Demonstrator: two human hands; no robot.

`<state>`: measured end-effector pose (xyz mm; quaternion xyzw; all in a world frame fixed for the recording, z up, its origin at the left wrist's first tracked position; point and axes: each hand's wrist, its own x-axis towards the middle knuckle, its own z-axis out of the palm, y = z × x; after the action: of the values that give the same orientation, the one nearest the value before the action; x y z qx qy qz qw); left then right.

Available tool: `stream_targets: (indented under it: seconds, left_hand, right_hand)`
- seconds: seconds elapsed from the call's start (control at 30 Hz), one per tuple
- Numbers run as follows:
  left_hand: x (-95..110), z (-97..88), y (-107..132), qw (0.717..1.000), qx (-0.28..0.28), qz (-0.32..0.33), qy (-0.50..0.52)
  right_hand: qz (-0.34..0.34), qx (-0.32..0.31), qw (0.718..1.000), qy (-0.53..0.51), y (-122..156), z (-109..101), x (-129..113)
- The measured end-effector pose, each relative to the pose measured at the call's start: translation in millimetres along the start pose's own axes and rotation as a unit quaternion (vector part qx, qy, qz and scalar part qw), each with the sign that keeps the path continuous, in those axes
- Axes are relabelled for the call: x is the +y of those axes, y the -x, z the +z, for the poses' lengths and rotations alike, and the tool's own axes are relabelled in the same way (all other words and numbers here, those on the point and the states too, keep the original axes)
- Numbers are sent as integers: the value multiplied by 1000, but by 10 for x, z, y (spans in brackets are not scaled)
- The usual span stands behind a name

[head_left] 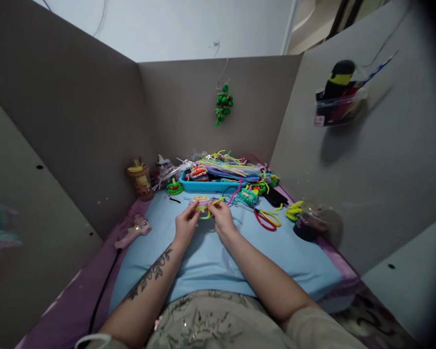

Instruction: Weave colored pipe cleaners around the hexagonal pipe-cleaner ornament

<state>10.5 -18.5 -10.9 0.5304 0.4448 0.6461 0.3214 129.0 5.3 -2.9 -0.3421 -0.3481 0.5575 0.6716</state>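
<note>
Head view. The left hand [186, 224] and the right hand [222, 219] are meeting at the far middle of the light blue cloth [210, 257]. The fingertips of each are pinching closed on one small pipe-cleaner piece [202, 202], pink and yellow, which is sitting between the two hands just above the cloth. The piece is showing too small for its shape to be made out, and the fingers are covering part of it. The lower edge of the picture is cutting off both forearms, and the right edge is fading into dark.

Just beyond the hands a blue tray [203, 186] is lying under a heap of loose pipe cleaners [228, 167] that is spilling over its right rim. Red-handled scissors [266, 220] are lying near the right hand, and a dark round object [307, 227] is sitting further right, its make unclear. A pink glue gun [134, 230] is resting at the cloth's left edge, well apart from the left hand. Bare cloth is lying open between the hands and the body.

Grey panels [76, 121] are closing in the work surface on three sides. A green ornament [223, 104] is hanging on the back panel, and a clear holder [339, 104] is hanging on the right one.
</note>
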Motion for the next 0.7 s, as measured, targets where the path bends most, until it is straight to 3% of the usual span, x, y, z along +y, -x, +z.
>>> stream_targets:
  seconds: [0.37,0.57,0.7]
  left_hand:
    - [75,-14,13,998,52,21,-28]
    - [47,-22,-15,999,46,-4,-18]
    - [36,-32,-44,998,22,-32,52]
  right_hand:
    - [-19,-13,1000,-19,76,26,-22]
    - [-49,-30,998,-19,62,19,-3]
    - [-70,-28,997,2,61,31,-24]
